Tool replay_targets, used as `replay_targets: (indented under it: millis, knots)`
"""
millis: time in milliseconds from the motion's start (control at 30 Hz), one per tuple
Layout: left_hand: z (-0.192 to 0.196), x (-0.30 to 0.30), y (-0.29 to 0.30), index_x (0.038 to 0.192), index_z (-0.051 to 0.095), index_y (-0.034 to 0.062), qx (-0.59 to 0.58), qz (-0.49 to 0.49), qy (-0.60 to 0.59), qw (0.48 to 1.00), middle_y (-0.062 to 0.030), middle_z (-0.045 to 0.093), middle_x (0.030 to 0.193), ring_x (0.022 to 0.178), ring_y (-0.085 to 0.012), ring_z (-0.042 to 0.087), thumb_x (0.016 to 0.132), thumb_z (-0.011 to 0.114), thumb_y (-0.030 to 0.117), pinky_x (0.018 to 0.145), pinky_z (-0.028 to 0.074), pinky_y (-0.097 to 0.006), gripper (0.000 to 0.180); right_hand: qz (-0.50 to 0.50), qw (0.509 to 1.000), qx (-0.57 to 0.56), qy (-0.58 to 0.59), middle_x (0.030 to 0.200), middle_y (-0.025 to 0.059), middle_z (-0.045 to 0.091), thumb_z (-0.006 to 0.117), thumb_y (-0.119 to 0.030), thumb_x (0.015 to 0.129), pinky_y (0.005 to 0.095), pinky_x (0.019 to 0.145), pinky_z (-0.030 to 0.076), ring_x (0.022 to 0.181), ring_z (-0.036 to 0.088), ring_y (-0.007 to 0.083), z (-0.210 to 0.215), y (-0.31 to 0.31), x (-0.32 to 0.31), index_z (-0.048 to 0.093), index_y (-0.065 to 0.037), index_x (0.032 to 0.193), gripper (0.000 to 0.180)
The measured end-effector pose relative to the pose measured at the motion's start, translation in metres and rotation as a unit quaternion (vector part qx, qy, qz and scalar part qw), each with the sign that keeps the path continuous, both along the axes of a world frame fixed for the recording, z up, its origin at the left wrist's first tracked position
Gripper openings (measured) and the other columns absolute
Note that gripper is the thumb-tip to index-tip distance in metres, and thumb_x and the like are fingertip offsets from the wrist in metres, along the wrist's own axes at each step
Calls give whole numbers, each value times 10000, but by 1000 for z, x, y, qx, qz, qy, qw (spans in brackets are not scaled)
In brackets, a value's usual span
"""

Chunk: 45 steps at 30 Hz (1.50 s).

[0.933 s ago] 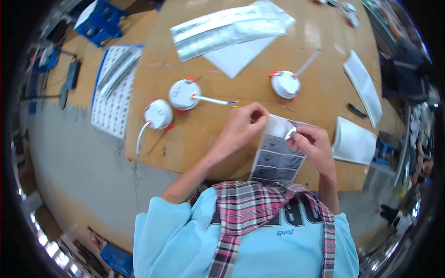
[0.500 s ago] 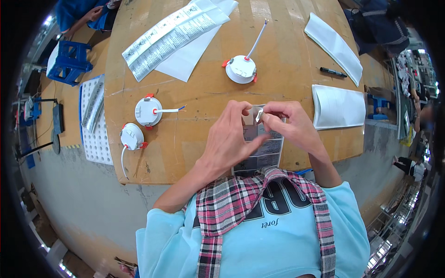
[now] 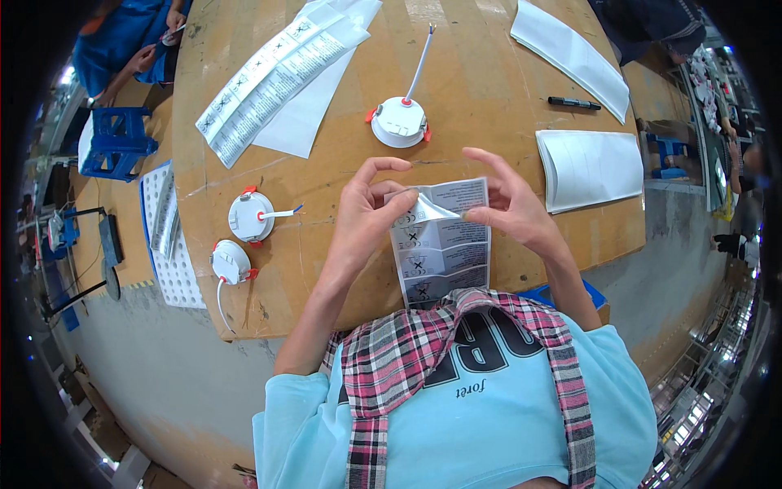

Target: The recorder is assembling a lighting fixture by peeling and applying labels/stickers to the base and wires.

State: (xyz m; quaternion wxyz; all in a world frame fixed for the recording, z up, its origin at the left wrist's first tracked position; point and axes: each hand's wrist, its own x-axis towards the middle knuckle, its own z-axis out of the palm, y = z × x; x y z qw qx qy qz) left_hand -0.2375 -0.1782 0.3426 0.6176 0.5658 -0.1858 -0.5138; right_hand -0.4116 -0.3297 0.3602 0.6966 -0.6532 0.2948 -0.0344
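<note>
A strip of silver-grey printed labels lies upright before my chest, over the table's near edge. At its top, a label corner is lifted and curled, showing a white underside. My left hand pinches the upper left of that label between thumb and a bent finger, its index finger stretched out above. My right hand is open at the strip's upper right; its thumb tip is by the curl's right end and its index finger points away. Beyond my hands stands a round white downlight with red clips and a white cable.
Two more downlights sit at the left. Label sheets lie at the far left, white sheets and a black marker at the right. A perforated white tray and blue stool are left of the table. Another person works at far left.
My right hand has moved away from the pinched white piece and its fingers have spread. My left hand has shifted to the label, which now shows a lifted, curled corner. The view has tilted slightly.
</note>
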Motion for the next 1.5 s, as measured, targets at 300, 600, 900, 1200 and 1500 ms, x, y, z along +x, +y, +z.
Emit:
replay_targets:
  millis: [300, 600, 900, 1200, 1500]
  knots:
    - [49, 15, -12, 1209, 492, 3, -65, 68, -56, 994, -52, 640, 790, 714, -72, 594, 810, 623, 20, 673, 435, -196, 420, 78, 995, 66, -11, 954, 49, 592, 685, -32, 786, 285, 864, 465, 904, 578, 144, -18, -7, -7, 372, -63, 1389, 681]
    - [56, 8, -33, 1192, 506, 39, -46, 38, -385, 921, -74, 617, 745, 633, -111, 599, 828, 576, -12, 574, 470, -268, 374, -43, 962, -172, -209, 1098, 74, 557, 580, -118, 875, 275, 911, 435, 1066, 513, 144, 20, -54, 6, 471, -30, 1306, 454]
    - [39, 11, -60, 1215, 481, 3, -84, 25, -362, 928, -131, 652, 794, 679, -213, 651, 833, 643, 97, 618, 503, -301, 425, 21, 997, -74, -24, 824, 42, 638, 651, -193, 861, 248, 688, 471, 760, 582, 105, 22, -57, 47, 672, 10, 923, 213]
    - [-28, 41, -68, 1209, 539, 13, 47, 4, -516, 856, -161, 588, 1126, 1111, -272, 531, 773, 733, 238, 939, 422, -354, 527, -74, 988, -130, -44, 747, 19, 623, 662, -214, 853, 209, 584, 441, 656, 542, 57, 2, -94, 70, 676, 46, 915, 267]
    - [-26, 25, -76, 1195, 502, -45, 21, 69, -378, 923, -155, 536, 1096, 1056, -274, 503, 699, 776, 464, 909, 412, -380, 762, -53, 990, -122, -38, 758, 37, 643, 639, -166, 864, 220, 626, 479, 687, 586, 84, -9, -96, 91, 681, 47, 958, 236]
